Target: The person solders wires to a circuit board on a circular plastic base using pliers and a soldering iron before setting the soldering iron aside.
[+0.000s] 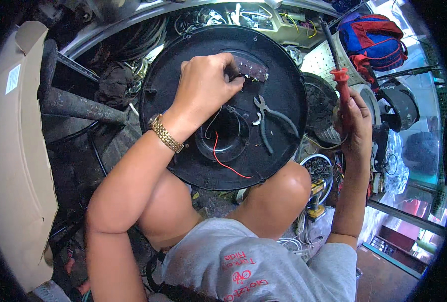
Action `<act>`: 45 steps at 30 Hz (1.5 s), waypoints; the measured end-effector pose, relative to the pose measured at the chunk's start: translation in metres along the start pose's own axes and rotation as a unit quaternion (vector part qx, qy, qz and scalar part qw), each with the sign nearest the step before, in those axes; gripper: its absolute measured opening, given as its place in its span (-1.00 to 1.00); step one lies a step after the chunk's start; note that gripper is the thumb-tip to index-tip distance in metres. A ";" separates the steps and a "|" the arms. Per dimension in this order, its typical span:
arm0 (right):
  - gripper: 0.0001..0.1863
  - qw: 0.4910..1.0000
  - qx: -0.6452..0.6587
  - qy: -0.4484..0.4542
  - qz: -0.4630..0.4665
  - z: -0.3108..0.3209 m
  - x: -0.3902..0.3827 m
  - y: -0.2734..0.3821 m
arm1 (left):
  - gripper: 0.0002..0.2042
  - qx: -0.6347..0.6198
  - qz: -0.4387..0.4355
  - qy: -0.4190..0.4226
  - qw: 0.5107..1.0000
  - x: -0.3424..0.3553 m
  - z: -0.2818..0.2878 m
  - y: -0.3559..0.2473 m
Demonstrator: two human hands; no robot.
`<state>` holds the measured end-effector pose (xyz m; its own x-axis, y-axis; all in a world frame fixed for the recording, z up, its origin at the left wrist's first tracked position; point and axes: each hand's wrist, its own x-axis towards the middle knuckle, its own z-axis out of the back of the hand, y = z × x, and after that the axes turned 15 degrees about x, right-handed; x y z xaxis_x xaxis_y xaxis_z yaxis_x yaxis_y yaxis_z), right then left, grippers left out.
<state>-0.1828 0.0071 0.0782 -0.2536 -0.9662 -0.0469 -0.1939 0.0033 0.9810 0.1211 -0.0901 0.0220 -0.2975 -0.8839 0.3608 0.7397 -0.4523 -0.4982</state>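
Observation:
My left hand (211, 85), with a gold watch at the wrist, pinches a small dark board (251, 69) over a round black plastic housing (168, 85) lying above my knees. My right hand (354, 116), at the housing's right, is wrapped round the red handle of a soldering iron (343, 90), its dark shaft pointing up. Diagonal cutters (279, 122) with dark grips lie open on the housing, right of its central well (231, 138). A small white piece (256, 118) lies by them. A loose red wire (223, 163) crosses the well's lower edge; a thinner wire runs beneath my left hand.
A cardboard sheet (17, 151) and a metal post (75, 104) stand at the left. Parts and cables (248, 15) crowd the back. At the right are a blue-red backpack (372, 43), a black pouch (399, 103), a yellow-black drill (315, 201) and a glass panel (419, 156).

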 end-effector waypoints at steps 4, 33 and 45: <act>-0.56 0.999 0.001 -0.048 -0.003 -0.005 -0.002 -0.001 | -0.80 0.007 -0.005 -0.002 1.000 0.000 0.003 0.001; -0.78 0.928 0.370 -0.028 -0.034 -0.050 0.021 -0.059 | -0.64 0.180 -0.036 -0.068 0.981 -0.003 0.003 -0.006; -0.79 0.927 0.373 -0.025 -0.033 -0.040 0.023 -0.067 | -0.65 0.163 -0.005 -0.037 0.986 -0.001 0.004 -0.007</act>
<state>-0.1376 -0.0254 0.0189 -0.2585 -0.9574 -0.1286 -0.8071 0.1409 0.5733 0.1190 -0.0855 0.0278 -0.2707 -0.8630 0.4265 0.8953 -0.3886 -0.2180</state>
